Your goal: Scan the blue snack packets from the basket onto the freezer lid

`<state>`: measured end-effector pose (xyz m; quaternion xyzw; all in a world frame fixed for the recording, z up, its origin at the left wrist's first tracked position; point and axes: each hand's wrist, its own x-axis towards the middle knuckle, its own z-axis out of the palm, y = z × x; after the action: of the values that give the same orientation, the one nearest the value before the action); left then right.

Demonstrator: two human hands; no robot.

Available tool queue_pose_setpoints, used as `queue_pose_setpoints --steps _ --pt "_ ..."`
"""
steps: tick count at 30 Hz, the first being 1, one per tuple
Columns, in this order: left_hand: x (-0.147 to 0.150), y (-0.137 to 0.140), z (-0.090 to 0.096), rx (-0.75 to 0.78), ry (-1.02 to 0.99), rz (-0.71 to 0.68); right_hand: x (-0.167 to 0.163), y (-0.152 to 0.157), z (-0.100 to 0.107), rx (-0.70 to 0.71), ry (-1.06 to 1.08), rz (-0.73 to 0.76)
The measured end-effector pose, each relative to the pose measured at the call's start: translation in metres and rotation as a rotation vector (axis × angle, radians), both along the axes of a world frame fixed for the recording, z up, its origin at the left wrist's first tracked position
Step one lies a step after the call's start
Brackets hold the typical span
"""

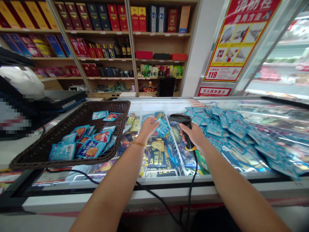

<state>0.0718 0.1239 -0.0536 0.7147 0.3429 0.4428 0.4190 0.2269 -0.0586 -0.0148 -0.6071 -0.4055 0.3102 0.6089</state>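
Observation:
Between the fingers of my left hand [148, 126] is a small blue snack packet [163, 128], held up over the chest freezer. My right hand [193, 133] is wrapped round the handle of a black barcode scanner [184, 124], its head turned toward the packet. The scanner's cable [191, 180] hangs down over the freezer's front edge. To the left, a brown woven basket [36, 151] holds several blue and red packets [91, 147]. A large heap of similar blue packets [238, 129] lies on the right side of the freezer.
Below my hands, wire dividers [177, 151] separate frozen goods [156, 154] in the chest freezer [108, 200]. A black counter device [62, 100] stands at the left. Shelves [98, 32] with boxes and bottles rise behind, beside a red fire-hydrant sign [223, 72].

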Motion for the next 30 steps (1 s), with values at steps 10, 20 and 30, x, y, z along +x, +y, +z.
queue_pose_setpoints --steps 10,20,30 --pt "0.001 -0.01 0.02 -0.732 -0.673 -0.011 0.001 0.0 -0.001 0.009 -0.021 0.027" --pt "0.007 -0.015 0.018 -0.603 -0.639 -0.013 -0.008 -0.001 0.001 0.033 -0.078 0.069" --pt "0.013 -0.017 0.016 -0.446 -0.632 -0.065 -0.014 -0.001 -0.006 0.072 -0.179 0.1"
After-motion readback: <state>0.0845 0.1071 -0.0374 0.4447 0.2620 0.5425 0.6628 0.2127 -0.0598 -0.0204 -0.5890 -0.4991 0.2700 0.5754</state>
